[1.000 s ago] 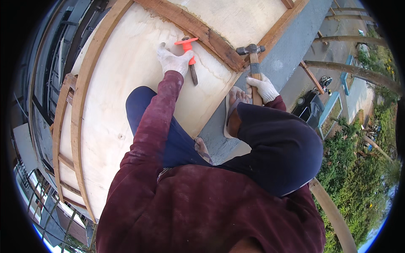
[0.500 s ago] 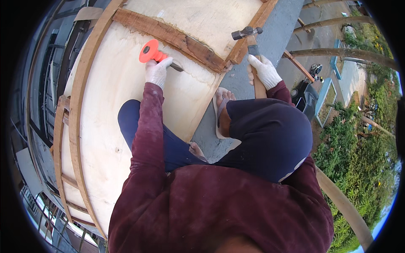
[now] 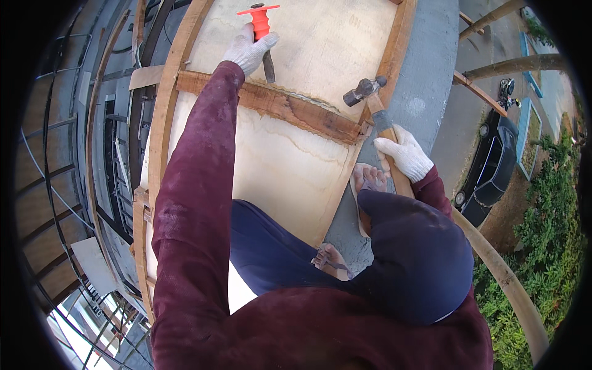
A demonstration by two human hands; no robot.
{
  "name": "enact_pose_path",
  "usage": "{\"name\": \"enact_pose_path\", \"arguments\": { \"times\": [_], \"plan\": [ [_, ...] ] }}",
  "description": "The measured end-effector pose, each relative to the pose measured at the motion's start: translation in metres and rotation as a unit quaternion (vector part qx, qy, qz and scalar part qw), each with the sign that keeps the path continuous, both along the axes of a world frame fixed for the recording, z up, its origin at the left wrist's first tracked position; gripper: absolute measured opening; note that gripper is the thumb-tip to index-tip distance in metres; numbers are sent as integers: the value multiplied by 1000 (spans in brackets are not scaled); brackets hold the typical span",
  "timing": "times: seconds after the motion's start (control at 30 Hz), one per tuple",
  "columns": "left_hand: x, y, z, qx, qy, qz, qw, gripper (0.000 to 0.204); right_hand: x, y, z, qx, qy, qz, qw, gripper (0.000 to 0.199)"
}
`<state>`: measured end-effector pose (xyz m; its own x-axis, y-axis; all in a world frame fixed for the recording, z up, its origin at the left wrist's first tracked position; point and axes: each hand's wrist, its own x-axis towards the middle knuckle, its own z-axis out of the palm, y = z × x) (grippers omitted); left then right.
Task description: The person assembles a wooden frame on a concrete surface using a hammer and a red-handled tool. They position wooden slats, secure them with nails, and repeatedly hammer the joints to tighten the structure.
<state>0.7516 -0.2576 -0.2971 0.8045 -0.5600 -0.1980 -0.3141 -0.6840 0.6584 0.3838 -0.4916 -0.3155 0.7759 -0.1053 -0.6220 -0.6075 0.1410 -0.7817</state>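
My left hand (image 3: 248, 52), in a white knit glove, is closed around a cold chisel (image 3: 262, 28) with an orange grip and a round hand guard. The chisel's dark blade points down, its tip just beyond a rough wooden batten (image 3: 296, 112); whether it touches the wood I cannot tell. My gloved right hand (image 3: 404, 154) grips the wooden handle of a ball-peen hammer (image 3: 365, 91). The hammer's steel head lies over the panel's right wooden edge strip (image 3: 395, 50). Pale plywood (image 3: 283, 163) forms the panel on both sides of the batten.
I crouch with my sandalled feet on a grey concrete ledge (image 3: 425, 74) right of the panel. Beyond it stand wooden poles (image 3: 512, 277), with a black car (image 3: 493, 166) and shrubs (image 3: 542, 246) far below. Bars and cables (image 3: 52, 203) run along the left.
My left hand has carried the chisel forward, past the batten, and the guard now shows edge-on. The view has shifted; my right hand still holds the hammer.
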Motion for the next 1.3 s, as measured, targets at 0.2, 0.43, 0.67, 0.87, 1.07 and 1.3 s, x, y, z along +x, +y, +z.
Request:
{"name": "enact_pose_path", "arguments": {
  "times": [0.2,0.43,0.67,0.87,1.07,1.3],
  "plan": [
    [-4,-27,-42,56,34,-65,996,62,24,-9,35,9,-68,-57,996,33],
    [-13,-38,-52,175,25,-72,982,64,89,-32,43,-143,-50,25,988,50],
    [-6,-33,-61,155,67,-33,985,77,222,-129,45,-189,-181,59,963,38],
    [-5,-25,-51,153,79,-37,984,79,266,-81,41,-213,-36,73,974,35],
    [12,-19,-58,139,104,-68,982,86,242,-83,65,-198,-17,239,950,28],
    [12,-15,-66,90,123,-87,985,79,285,-101,47,-160,-136,-116,971,17]
  ]
}}
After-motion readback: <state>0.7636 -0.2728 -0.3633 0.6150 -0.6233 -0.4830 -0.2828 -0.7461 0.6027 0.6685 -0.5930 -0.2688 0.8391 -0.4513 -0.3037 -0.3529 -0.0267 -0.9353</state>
